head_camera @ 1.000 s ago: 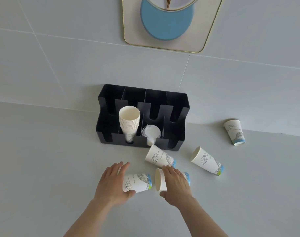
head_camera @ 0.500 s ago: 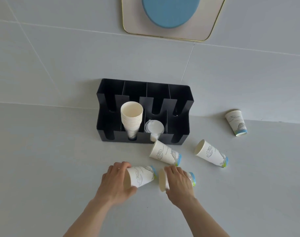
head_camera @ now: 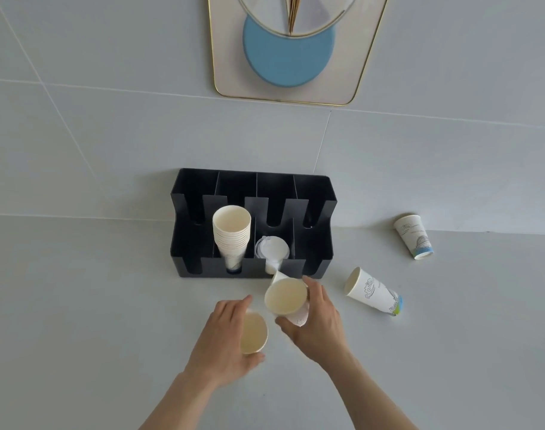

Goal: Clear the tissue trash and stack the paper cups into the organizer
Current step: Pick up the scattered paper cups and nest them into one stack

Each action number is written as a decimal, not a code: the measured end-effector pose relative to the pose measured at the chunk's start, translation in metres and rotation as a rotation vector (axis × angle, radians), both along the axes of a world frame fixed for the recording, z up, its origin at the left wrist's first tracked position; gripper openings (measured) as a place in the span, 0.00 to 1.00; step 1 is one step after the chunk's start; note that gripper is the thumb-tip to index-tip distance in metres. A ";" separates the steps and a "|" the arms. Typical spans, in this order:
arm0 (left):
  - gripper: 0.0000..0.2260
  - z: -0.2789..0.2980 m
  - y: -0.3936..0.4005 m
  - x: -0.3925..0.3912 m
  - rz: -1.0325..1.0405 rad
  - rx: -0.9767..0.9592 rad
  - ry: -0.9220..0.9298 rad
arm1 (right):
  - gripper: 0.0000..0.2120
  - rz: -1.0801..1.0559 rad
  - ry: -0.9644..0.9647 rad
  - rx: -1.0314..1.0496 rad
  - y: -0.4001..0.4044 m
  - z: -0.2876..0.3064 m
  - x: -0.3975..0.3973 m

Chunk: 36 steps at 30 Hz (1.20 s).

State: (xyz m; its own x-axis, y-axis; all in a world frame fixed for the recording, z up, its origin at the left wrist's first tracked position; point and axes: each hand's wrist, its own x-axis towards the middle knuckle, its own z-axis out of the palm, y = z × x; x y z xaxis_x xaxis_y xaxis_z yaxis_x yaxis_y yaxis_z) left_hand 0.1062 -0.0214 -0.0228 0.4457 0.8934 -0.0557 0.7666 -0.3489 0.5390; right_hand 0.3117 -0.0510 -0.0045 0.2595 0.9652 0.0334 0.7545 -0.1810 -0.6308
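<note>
My left hand (head_camera: 224, 339) grips a paper cup (head_camera: 254, 334) with its mouth tilted up toward me. A second paper cup (head_camera: 286, 297) is lifted off the counter in my right hand (head_camera: 319, 321), mouth also facing me. Both hang just in front of the black organizer (head_camera: 311, 243). The rim of another cup (head_camera: 278, 277) peeks out behind the right-hand cup. A stack of nested cups (head_camera: 231, 231) stands in the organizer's second slot. One printed cup (head_camera: 373, 291) lies on its side to the right. Another cup (head_camera: 413, 235) stands upside down by the wall. No tissue is in view.
White plastic lids (head_camera: 271, 250) sit in the organizer's third slot. The organizer backs onto a grey tiled wall, where a gold-framed panel with a blue disc (head_camera: 288, 54) hangs. The grey counter (head_camera: 78, 305) stretches left and right.
Both hands have lifted their cups off the counter and turned them so the mouths face up. The right hand has moved toward the organizer.
</note>
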 end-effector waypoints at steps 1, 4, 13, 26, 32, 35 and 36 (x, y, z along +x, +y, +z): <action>0.50 -0.001 -0.003 0.002 0.002 -0.007 -0.020 | 0.42 -0.001 0.028 0.028 0.001 0.005 -0.001; 0.53 -0.006 -0.011 0.002 0.044 -0.050 -0.086 | 0.41 0.030 0.093 0.107 0.001 0.018 -0.004; 0.58 -0.016 -0.026 -0.014 0.278 -0.184 -0.239 | 0.39 0.181 0.285 0.227 -0.007 0.061 -0.037; 0.45 -0.030 -0.033 -0.020 0.367 -0.195 -0.364 | 0.40 0.321 0.206 0.035 -0.023 0.025 -0.059; 0.52 -0.032 -0.031 -0.018 0.334 -0.161 -0.363 | 0.44 0.364 0.054 -0.132 -0.027 -0.006 -0.050; 0.53 -0.031 -0.029 -0.017 0.326 -0.165 -0.383 | 0.40 0.324 0.028 -0.155 -0.027 -0.012 -0.047; 0.52 -0.032 -0.028 -0.017 0.324 -0.164 -0.386 | 0.40 0.314 0.023 -0.161 -0.026 -0.013 -0.046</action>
